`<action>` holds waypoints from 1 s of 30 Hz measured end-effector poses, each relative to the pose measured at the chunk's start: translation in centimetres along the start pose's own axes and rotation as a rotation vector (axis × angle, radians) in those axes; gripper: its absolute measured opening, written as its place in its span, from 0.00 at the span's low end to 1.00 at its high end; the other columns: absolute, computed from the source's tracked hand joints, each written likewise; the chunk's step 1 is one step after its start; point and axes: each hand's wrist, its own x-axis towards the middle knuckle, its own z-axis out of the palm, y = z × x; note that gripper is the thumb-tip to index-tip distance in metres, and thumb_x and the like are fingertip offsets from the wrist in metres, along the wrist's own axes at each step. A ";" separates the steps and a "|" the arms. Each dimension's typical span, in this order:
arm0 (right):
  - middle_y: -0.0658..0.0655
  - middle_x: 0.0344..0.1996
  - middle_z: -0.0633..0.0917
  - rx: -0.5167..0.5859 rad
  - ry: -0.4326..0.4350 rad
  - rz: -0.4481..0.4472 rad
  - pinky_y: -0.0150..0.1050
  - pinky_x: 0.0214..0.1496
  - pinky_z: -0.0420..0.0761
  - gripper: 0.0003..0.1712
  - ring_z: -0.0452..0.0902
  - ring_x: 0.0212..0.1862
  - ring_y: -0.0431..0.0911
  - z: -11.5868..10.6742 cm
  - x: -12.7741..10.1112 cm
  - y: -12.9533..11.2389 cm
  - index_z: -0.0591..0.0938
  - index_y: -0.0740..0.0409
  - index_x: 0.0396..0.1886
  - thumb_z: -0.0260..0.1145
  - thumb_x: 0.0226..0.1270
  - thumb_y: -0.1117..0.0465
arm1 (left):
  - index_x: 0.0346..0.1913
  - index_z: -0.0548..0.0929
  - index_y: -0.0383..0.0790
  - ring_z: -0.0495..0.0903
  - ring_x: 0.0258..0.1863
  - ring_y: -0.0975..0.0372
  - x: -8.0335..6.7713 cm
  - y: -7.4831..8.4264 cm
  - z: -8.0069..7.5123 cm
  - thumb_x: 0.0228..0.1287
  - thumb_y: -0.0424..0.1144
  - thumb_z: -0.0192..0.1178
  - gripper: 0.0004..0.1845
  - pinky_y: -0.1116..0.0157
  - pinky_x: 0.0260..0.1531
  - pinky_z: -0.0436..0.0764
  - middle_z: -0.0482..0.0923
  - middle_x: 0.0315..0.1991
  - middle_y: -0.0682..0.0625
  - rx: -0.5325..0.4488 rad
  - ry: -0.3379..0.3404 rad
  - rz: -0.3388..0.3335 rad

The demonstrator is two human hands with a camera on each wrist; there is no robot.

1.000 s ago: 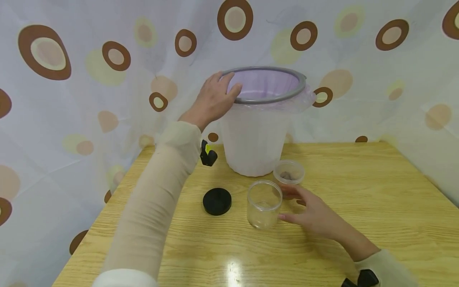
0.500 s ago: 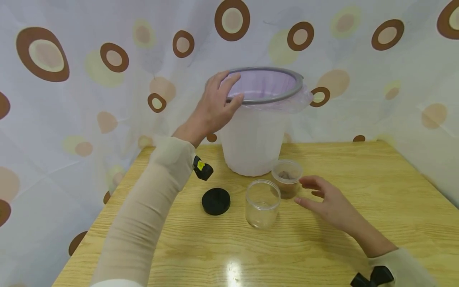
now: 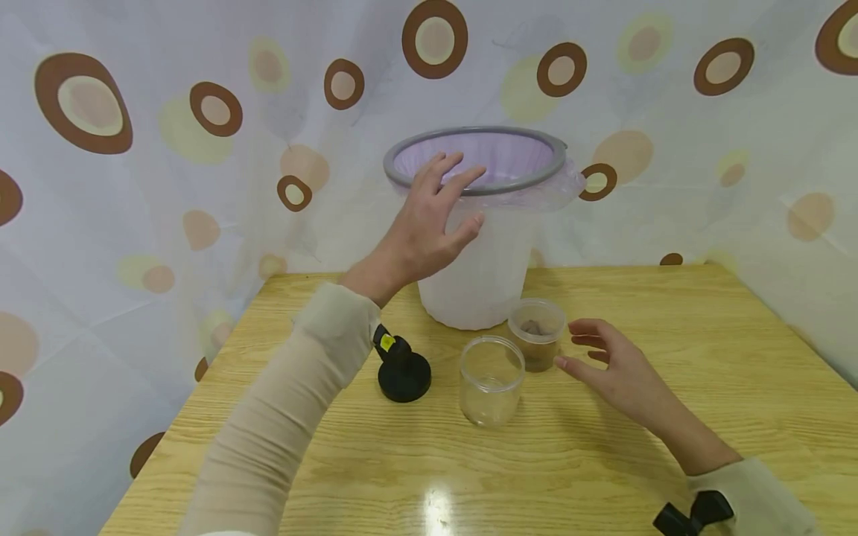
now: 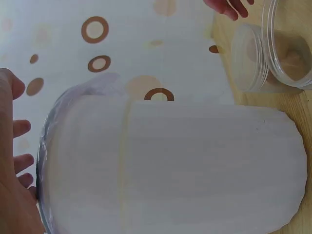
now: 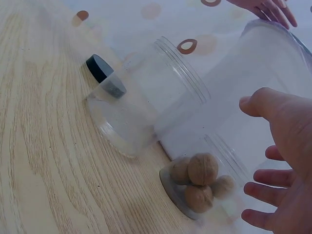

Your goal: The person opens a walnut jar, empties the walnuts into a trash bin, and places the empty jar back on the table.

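My left hand (image 3: 424,232) is in front of the grey-rimmed white trash bin (image 3: 474,286), fingers spread and holding nothing. The lilac bag liner (image 3: 499,152) lines the bin and folds over its rim. To the right, my right hand (image 3: 620,376) hovers just beside a small clear plastic tub (image 3: 546,350), its relaxed fingers apart from it. Several walnuts (image 5: 200,183) lie in that tub in the right wrist view. A larger clear jar (image 3: 491,409), uncapped with nothing visible inside, stands in front of the tub. Left of the jar, a black lid (image 3: 405,388) lies on the table.
The wooden table (image 3: 637,298) carries all these things. Behind it hangs a white curtain (image 3: 221,179) with brown and beige ring patterns, which also runs along both sides.
My right hand has drawn back to the right from beside the jar and tub. My left hand has left the bin's rim, moving right and down in front of it.
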 end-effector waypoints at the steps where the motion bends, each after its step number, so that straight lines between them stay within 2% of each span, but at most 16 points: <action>1: 0.68 0.64 0.72 -0.001 0.004 0.003 0.63 0.65 0.68 0.36 0.67 0.66 0.63 0.0 0.0 0.0 0.65 0.64 0.68 0.66 0.69 0.50 | 0.72 0.68 0.44 0.47 0.79 0.49 -0.1 0.2 0.2 0.70 0.47 0.52 0.29 0.55 0.78 0.47 0.55 0.76 0.40 -0.006 0.004 0.016; 7: 0.69 0.65 0.71 -0.002 0.017 0.014 0.64 0.65 0.67 0.39 0.66 0.67 0.64 0.0 0.1 0.0 0.63 0.65 0.70 0.66 0.69 0.49 | 0.72 0.68 0.42 0.45 0.80 0.52 -0.8 1.3 1.5 0.67 0.43 0.56 0.30 0.58 0.78 0.45 0.57 0.76 0.41 -0.046 0.027 0.125; 12: 0.69 0.66 0.70 0.000 0.017 0.022 0.64 0.66 0.67 0.40 0.66 0.67 0.64 -0.1 0.2 0.1 0.62 0.65 0.70 0.66 0.69 0.49 | 0.71 0.69 0.41 0.47 0.80 0.51 -1.3 2.1 2.7 0.66 0.42 0.57 0.30 0.59 0.78 0.46 0.59 0.74 0.39 -0.041 0.030 0.225; 17: 0.69 0.67 0.69 0.002 0.011 0.030 0.65 0.65 0.67 0.41 0.65 0.67 0.65 0.0 0.4 0.4 0.62 0.65 0.71 0.66 0.69 0.48 | 0.70 0.69 0.39 0.50 0.79 0.50 -1.8 2.7 4.0 0.65 0.41 0.58 0.30 0.60 0.78 0.47 0.59 0.74 0.38 -0.049 -0.019 0.265; 23: 0.70 0.67 0.69 -0.002 0.014 0.038 0.65 0.65 0.67 0.42 0.65 0.67 0.65 -0.1 0.3 0.7 0.60 0.66 0.72 0.66 0.69 0.48 | 0.71 0.68 0.42 0.54 0.76 0.51 -2.0 3.2 5.5 0.66 0.42 0.58 0.31 0.63 0.77 0.50 0.59 0.74 0.41 -0.035 -0.109 0.234; 30: 0.71 0.67 0.68 -0.005 0.028 0.035 0.65 0.65 0.67 0.44 0.64 0.67 0.66 0.0 0.3 1.1 0.58 0.68 0.72 0.66 0.69 0.48 | 0.74 0.64 0.49 0.53 0.77 0.56 -1.9 4.1 7.1 0.68 0.45 0.57 0.32 0.61 0.74 0.59 0.56 0.76 0.46 -0.044 -0.281 0.092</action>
